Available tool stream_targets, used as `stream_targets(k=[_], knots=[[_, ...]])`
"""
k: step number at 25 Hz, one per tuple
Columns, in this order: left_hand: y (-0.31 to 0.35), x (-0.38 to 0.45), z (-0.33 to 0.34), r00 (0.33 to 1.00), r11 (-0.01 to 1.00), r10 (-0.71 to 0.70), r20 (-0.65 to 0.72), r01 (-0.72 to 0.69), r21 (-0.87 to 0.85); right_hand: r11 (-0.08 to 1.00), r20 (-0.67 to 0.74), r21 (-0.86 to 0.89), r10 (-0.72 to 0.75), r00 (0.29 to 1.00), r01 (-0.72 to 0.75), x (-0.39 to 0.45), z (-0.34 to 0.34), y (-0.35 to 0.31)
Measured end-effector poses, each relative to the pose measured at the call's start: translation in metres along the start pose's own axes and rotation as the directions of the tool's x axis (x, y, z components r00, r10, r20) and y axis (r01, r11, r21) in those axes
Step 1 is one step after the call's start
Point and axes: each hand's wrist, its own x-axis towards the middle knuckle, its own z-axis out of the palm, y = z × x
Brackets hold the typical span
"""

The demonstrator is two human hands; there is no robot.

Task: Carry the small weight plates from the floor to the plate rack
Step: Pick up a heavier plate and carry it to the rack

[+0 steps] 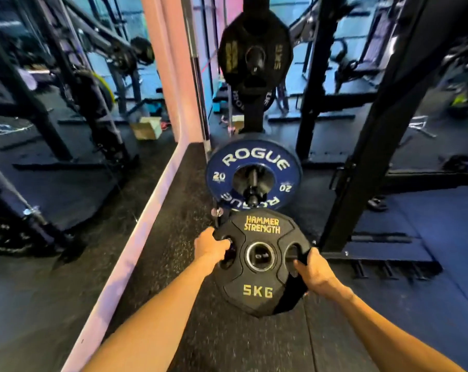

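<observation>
A black 5 kg weight plate (259, 288) with yellow lettering hangs above the rubber floor, held in both hands. My left hand (210, 247) grips its left handle slot. My right hand (313, 272) grips the right handle slot and rim. Straight ahead stands the plate rack (251, 122), a black upright post. A blue 20 kg plate (254, 159) sits on a low peg of the rack, just beyond the plate I hold. Higher up the post hangs a black 5 kg plate (255, 59).
A pink wall edge with a mirror (152, 84) runs along the left. Black uprights of a power rack (367, 146) stand to the right. Speckled rubber flooring (179, 210) lies ahead. A small cardboard box (147, 127) shows in the mirror.
</observation>
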Motion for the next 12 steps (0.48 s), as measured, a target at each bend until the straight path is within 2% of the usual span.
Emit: stream_targets(k=[3, 6, 7, 9, 12], knots=[[0.075, 0.01, -0.033, 0.987, 0.988, 0.142, -0.069, -0.146, -0.05, 0.993, -0.104, 0.046, -0.107, 0.989, 0.113, 0.016, -0.051, -0.049], [0.147, 0.008, -0.065, 0.949, 0.957, 0.268, -0.164, -0.282, -0.073, 0.96, -0.22, 0.053, -0.257, 0.941, 0.275, 0.024, -0.112, -0.105], [0.18, 0.007, -0.079, 0.921, 0.933, 0.328, -0.211, -0.35, -0.081, 0.938, -0.273, 0.04, -0.322, 0.907, 0.345, 0.027, -0.141, -0.13], [0.214, 0.001, -0.097, 0.876, 0.906, 0.408, -0.256, -0.423, -0.006, 0.925, -0.303, 0.004, -0.361, 0.882, 0.38, 0.028, -0.171, -0.161], [0.281, -0.01, -0.132, 0.788, 0.843, 0.493, -0.368, -0.537, -0.019, 0.874, -0.373, -0.012, -0.455, 0.808, 0.487, 0.034, -0.226, -0.209]])
